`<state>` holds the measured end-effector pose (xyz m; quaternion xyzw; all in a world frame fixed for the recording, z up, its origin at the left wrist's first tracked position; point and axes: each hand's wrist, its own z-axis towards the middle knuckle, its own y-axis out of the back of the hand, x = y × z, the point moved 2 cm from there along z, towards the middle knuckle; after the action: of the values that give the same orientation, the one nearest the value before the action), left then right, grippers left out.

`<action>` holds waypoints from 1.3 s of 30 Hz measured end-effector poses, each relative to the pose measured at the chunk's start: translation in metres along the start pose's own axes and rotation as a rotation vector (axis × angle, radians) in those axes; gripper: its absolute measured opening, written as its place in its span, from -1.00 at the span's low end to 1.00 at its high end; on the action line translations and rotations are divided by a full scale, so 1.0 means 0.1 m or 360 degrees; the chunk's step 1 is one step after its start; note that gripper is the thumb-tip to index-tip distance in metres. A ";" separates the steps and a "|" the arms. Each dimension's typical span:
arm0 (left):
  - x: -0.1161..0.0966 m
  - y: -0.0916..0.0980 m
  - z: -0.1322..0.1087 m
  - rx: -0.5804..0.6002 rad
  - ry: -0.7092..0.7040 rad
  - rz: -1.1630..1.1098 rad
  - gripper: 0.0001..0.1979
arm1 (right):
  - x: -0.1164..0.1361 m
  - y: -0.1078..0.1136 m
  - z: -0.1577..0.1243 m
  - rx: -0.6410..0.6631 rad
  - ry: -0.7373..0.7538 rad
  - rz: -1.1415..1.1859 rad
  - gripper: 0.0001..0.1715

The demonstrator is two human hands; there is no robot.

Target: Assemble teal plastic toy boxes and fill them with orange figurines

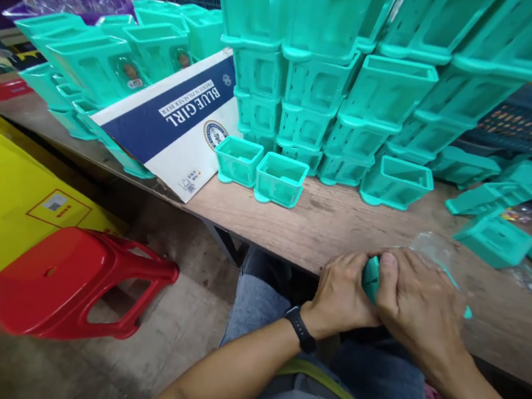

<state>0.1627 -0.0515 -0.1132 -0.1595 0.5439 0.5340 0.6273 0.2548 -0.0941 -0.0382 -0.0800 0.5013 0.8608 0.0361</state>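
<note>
Both of my hands are closed around a teal plastic box (371, 277) at the table's near edge. My left hand (343, 291) grips its left side. Across the top and right side lies my right hand (418, 294), its thumb toward the left hand. Most of the box is hidden by the fingers; only teal slivers show. Just behind the right hand is a piece of clear plastic film (428, 246). Farther back, two small open teal boxes (283, 180) stand side by side, and another open teal box (397, 184) sits to their right.
Tall stacks of teal boxes (324, 85) rise at the back of the wooden table (249, 218). A white and blue cardboard panel (171, 127) leans beside them. Loose teal pieces (494, 237) lie at right. A red stool (53, 275) stands on the floor at left.
</note>
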 end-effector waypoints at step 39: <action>-0.31 0.36 0.04 -0.0149 -0.0009 0.0182 -0.72 | -0.04 0.25 -0.12 0.0033 -0.0075 0.0772 -0.59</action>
<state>0.1396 -0.0496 -0.0718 -0.1559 0.5247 0.5942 0.5893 0.2561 -0.1163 -0.0220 0.0630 0.5137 0.8407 -0.1591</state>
